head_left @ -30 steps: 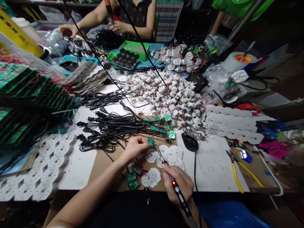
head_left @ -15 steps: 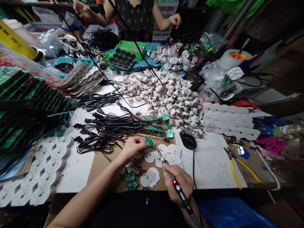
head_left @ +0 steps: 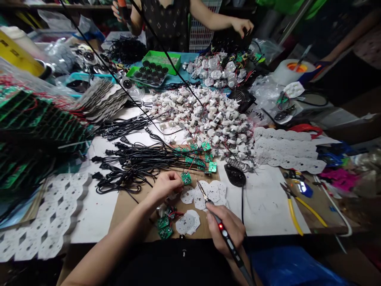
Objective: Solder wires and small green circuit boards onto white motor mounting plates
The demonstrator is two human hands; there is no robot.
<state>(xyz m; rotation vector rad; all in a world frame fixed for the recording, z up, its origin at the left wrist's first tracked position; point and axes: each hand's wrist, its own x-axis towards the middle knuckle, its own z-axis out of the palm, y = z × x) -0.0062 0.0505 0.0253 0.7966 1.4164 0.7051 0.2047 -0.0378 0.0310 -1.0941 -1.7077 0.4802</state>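
Note:
My left hand (head_left: 165, 186) pinches a small green circuit board (head_left: 186, 178) over the brown cardboard mat (head_left: 131, 210). My right hand (head_left: 226, 228) is wrapped round a black soldering iron (head_left: 222, 230) with a red light on its body. The iron's tip (head_left: 199, 186) sits just right of the board, a little apart from it. White round boards (head_left: 212, 193) lie under the tip. Two more green boards (head_left: 163, 227) rest near the table's front edge, beside a white disc (head_left: 187, 223).
Black cables (head_left: 133, 163) tangle left of the mat. A heap of small white motors (head_left: 208, 117) fills the middle. Green board stacks (head_left: 35, 131) stand at far left, yellow pliers (head_left: 293, 212) and a soldering stand (head_left: 235, 174) at right. A person's hand (head_left: 242, 26) reaches across the far side.
The iron's tip has drawn slightly away from the green board. The person opposite has moved a hand rightward toward the far pile. The view has shifted a little.

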